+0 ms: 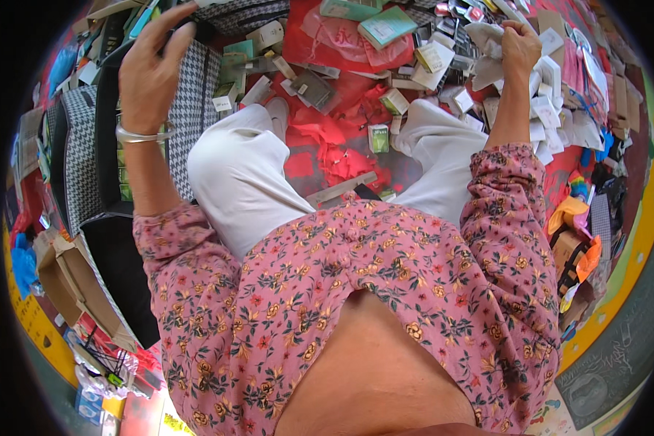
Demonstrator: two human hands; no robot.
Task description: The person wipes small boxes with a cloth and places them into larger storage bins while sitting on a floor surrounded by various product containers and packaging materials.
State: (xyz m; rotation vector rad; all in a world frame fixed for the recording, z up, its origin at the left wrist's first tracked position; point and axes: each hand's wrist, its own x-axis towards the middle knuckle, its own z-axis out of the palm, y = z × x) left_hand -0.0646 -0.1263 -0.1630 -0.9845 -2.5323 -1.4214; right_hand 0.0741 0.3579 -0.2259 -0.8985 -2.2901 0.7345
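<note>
My left hand (155, 73) is raised at the upper left, its thumb and forefinger apart, with nothing seen between them. A silver bangle circles that wrist. Below and beside it stands a black-lined box with a houndstooth pattern (81, 149), small green packs (123, 178) showing inside. At the upper right my right hand (521, 52) is closed on a crumpled whitish sheet or bag (487, 43), whose exact kind I cannot make out. Many small cartons lie around and under it, among them a pale yellow-green box (433, 58).
Between my knees, a small green-and-white box (378, 138) rests on the torn red covering (338, 156). A mint-green box (386, 27) lies on a red plastic bag (320, 36) ahead. An open brown cardboard box (80, 287) sits at left; orange wrapping (590, 258) lies at right.
</note>
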